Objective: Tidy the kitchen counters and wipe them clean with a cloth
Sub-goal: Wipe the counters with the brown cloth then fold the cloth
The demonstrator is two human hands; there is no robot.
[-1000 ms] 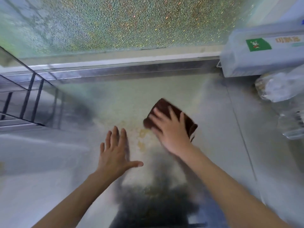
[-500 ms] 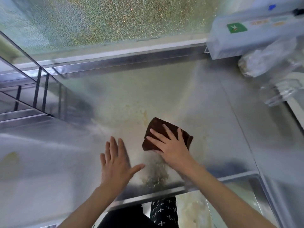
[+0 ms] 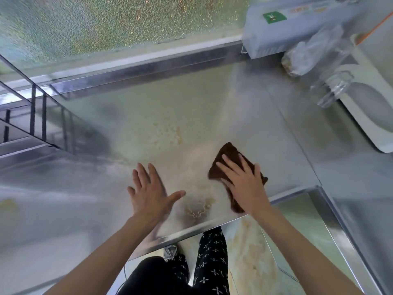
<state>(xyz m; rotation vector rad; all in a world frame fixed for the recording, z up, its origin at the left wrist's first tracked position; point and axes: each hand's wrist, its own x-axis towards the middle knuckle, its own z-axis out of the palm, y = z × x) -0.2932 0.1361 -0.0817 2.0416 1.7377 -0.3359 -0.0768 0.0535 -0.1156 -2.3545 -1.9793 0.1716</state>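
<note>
Now the right hand (image 3: 244, 186) presses flat on the brown cloth (image 3: 228, 154), wiping the steel desk (image 3: 212, 103), left hand (image 3: 148, 194) spread open beside it; the yellowish smear (image 3: 197, 207) between them looks next.

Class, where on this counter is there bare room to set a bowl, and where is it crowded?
Bare: counter between the rack and the box, behind the stain; also right of the cloth. Crowded: far-right corner, bag and bottle.

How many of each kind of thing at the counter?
Hands: 2 (left hand, right hand)
Brown cloth: 1
Labelled box: 1
Plastic bag: 1
Clear bottle: 1
White appliance: 1
Metal rack: 1
Total: 8
</note>
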